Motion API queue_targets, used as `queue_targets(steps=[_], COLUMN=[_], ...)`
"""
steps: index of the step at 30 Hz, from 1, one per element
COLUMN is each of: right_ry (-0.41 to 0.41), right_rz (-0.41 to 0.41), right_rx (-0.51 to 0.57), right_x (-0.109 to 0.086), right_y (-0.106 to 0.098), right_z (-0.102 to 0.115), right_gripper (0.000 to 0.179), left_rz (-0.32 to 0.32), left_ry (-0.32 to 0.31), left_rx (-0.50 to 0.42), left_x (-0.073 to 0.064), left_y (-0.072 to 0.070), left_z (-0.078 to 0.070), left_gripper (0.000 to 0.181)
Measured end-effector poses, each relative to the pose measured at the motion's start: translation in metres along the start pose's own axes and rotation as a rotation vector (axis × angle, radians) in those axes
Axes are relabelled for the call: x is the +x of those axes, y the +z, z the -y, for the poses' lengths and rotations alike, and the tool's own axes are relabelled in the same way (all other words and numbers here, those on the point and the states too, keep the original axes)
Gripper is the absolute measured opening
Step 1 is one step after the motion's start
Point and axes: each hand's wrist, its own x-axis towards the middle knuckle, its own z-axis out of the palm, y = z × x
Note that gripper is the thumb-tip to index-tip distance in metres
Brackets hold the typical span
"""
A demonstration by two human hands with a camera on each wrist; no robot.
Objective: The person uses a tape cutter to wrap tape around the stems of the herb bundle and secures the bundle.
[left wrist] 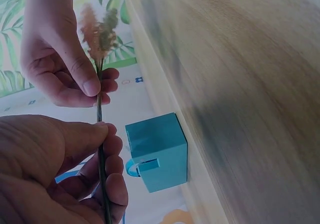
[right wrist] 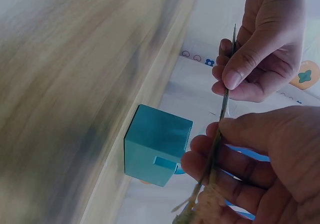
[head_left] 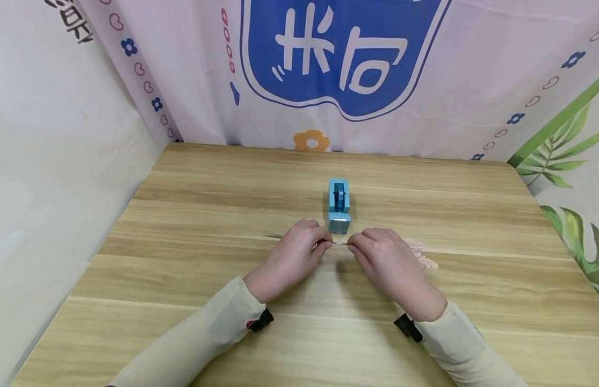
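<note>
Both hands pinch a thin bundle of dried flower stems [left wrist: 99,115], held level across the front of a blue tape dispenser [head_left: 339,207]. My left hand [head_left: 297,248] grips the stems between thumb and fingers, their bare ends poking out on the left. My right hand [head_left: 387,259] pinches the stems nearer the fluffy flower heads [left wrist: 98,33], one pinkish and one greenish. Between the two hands a short stretch of stem shows, with a shiny pale spot on it. In the right wrist view the flower heads [right wrist: 205,206] hang below the right hand's fingers.
The wooden table [head_left: 207,183] runs back to a printed white curtain [head_left: 202,80]. White cloth [head_left: 52,161] borders the left side, a leaf-patterned one [head_left: 570,177] the right. Black wrist cameras [head_left: 261,321] sit under both sleeves.
</note>
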Motion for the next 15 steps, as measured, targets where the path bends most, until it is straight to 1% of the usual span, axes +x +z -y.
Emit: queue_targets(steps=[4, 6, 11, 15], right_ry=[-0.001, 0.001, -0.001, 0.001], right_rz=[0.002, 0.007, 0.002, -0.015], right_rx=[-0.01, -0.012, -0.004, 0.007], right_x=[0.0008, 0.0011, 0.0009, 0.0002], right_y=[0.0004, 0.0005, 0.0008, 0.002], right_z=[0.0003, 0.0001, -0.0011, -0.0023], right_gripper=[0.006, 0.006, 0.005, 0.004], left_rz=[-0.008, -0.001, 0.048, 0.078], left_ry=[-0.004, -0.014, -0.046, -0.055], left_rx=[0.003, 0.006, 0.007, 0.002], left_x=[0.0005, 0.0007, 0.0023, 0.0037], left_y=[0.0004, 0.0004, 0.0, -0.0002], left_z=[0.0004, 0.0, -0.0014, -0.0006], left_gripper=[0.008, 0.008, 0.013, 0.016])
